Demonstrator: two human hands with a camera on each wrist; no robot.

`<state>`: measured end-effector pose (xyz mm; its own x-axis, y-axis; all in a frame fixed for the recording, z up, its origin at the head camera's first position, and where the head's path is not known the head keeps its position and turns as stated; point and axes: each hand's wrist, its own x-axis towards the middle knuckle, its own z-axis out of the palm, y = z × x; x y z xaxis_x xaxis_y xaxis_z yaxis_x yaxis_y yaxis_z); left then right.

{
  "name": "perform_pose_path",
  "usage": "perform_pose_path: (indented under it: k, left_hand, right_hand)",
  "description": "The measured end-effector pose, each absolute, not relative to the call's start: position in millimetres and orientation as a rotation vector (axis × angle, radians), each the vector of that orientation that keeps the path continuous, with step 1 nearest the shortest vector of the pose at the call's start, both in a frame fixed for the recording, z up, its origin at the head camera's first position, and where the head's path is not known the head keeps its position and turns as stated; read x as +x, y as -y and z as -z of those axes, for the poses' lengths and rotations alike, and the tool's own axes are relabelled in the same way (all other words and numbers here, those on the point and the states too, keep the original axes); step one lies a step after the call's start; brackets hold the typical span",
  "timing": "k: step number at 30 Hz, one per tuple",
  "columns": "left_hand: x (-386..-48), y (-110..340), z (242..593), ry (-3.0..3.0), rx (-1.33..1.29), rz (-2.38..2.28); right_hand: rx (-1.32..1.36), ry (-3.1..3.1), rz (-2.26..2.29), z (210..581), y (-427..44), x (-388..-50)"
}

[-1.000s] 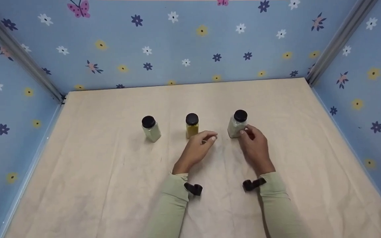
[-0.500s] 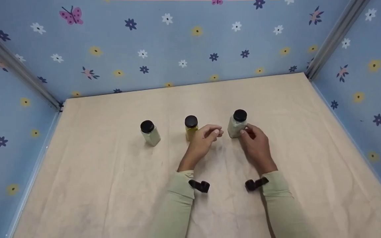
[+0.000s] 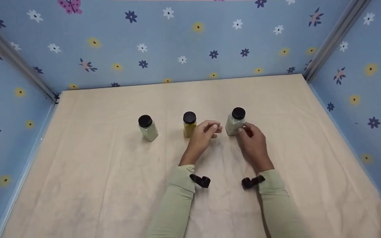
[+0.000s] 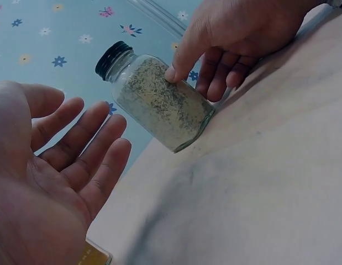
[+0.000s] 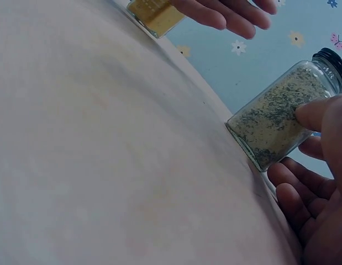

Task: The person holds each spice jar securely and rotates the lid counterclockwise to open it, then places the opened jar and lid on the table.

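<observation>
A glass spice jar of dried green herb flakes (image 3: 234,126) with a black lid stands upright on the cloth at the right. My right hand (image 3: 254,145) pinches its lower side, with the thumb on the near face as the right wrist view shows. Between that jar and a jar of yellow spice (image 3: 189,129), my left hand (image 3: 199,138) hovers with loosely bent fingers and holds nothing. It partly covers the yellow jar. In the left wrist view, the left fingers (image 4: 99,160) are spread beside the herb jar, apart from it.
A third black-lidded jar with pale green contents (image 3: 149,132) stands at the left. Beige cloth (image 3: 78,165) covers the table. Blue flowered panels (image 3: 164,39) enclose its back and sides, with grey corner posts (image 3: 336,36).
My left hand has moved slightly right, towards the herb jar, and covers more of the yellow jar. My right hand keeps its grip. The head view has shifted slightly.
</observation>
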<state>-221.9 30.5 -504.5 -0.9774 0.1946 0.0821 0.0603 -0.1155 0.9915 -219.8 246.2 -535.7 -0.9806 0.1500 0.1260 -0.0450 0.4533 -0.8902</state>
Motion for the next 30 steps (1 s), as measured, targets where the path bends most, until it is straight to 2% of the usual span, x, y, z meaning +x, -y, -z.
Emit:
perform_pose_path:
  k: [14,25,30]
  left_hand:
    - [-238.4,-54.2,493.2,-2.018,0.162,-2.355]
    - [-247.7,-60.7,498.5,-2.004,0.235,-2.424]
    - [-250.4,-77.4,502.0,-1.895,0.318,-2.466]
  right_hand:
    - [-0.097,2.501,-1.583,534.4,-247.4,-219.5]
    - [-0.033,2.499,-1.569,537.6,-239.6,-225.4]
    - [-0.027,2.521,-1.497,536.7,-250.4,-219.8]
